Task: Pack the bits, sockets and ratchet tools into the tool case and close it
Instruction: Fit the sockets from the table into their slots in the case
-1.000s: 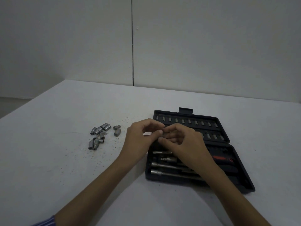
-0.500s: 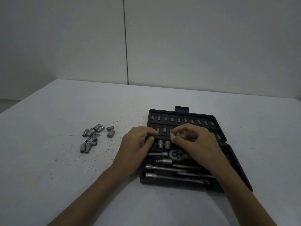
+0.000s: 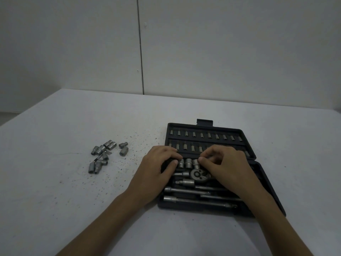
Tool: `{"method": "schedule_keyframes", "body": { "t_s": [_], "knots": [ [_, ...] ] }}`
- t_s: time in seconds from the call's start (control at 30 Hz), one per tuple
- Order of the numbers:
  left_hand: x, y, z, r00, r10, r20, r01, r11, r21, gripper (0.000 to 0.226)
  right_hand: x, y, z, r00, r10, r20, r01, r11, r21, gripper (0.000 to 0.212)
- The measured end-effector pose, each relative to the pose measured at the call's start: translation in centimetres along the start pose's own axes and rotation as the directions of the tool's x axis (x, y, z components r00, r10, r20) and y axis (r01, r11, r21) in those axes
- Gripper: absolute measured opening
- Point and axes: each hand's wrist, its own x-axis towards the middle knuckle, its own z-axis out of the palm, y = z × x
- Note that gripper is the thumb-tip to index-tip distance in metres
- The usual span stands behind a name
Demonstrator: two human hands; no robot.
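The black tool case (image 3: 247,145) lies open on the white worktop (image 3: 55,200), its lid holding two rows of bits (image 3: 202,135), its base a ratchet head (image 3: 197,174) and extension bars (image 3: 186,190). Three sockets (image 3: 188,162) stand seated between both hands. The right hand (image 3: 225,165) pinches the rightmost one; the left hand (image 3: 156,169) rests on the case's left edge with fingers curled, grasping nothing visible. Loose sockets (image 3: 103,156) lie well apart to the left.

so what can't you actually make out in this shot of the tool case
- Head view: the right part of the tool case tray, hidden under the right hand and forearm.
- Whether the right hand's fingertips pinch the socket or only press it into its slot.
- Whatever lies under the left hand at the tray's left edge.
- Size marks on the loose sockets and the bits: too small and dim.
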Motion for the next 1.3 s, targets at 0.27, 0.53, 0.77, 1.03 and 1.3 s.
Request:
{"method": "schedule_keyframes", "body": {
  "t_s": [0.27, 0.53, 0.77, 1.03, 1.3],
  "knots": [
    [-0.02, 0.15, 0.01, 1.000, 0.003, 0.000, -0.003, 1.000, 0.005, 0.024, -0.14, 0.04, 0.36, 1.000, 0.019, -0.022, -0.019, 1.000, 0.002, 0.012],
    [0.01, 0.11, -0.04, 1.000, 0.020, -0.009, -0.020, 1.000, 0.014, 0.015, 0.18, 0.41, 0.24, 0.998, 0.030, -0.054, -0.031, 0.999, -0.023, 0.013],
    [-0.03, 0.14, -0.03, 1.000, 0.023, -0.005, -0.023, 1.000, 0.015, 0.015, 0.15, 0.42, 0.13, 1.000, 0.006, -0.014, -0.006, 0.999, -0.032, 0.010],
    [-0.03, 0.10, 0.00, 1.000, 0.024, 0.001, -0.024, 0.999, 0.024, 0.017, -0.03, 0.28, 0.11, 0.999, -0.036, 0.003, 0.036, 0.998, -0.053, 0.013],
    [-0.04, 0.44, -0.13, 1.000, 0.015, 0.010, -0.015, 1.000, 0.018, 0.026, -0.38, -0.15, 0.01, 0.999, -0.054, -0.005, 0.052, 0.990, -0.130, 0.007]
  ]
}}
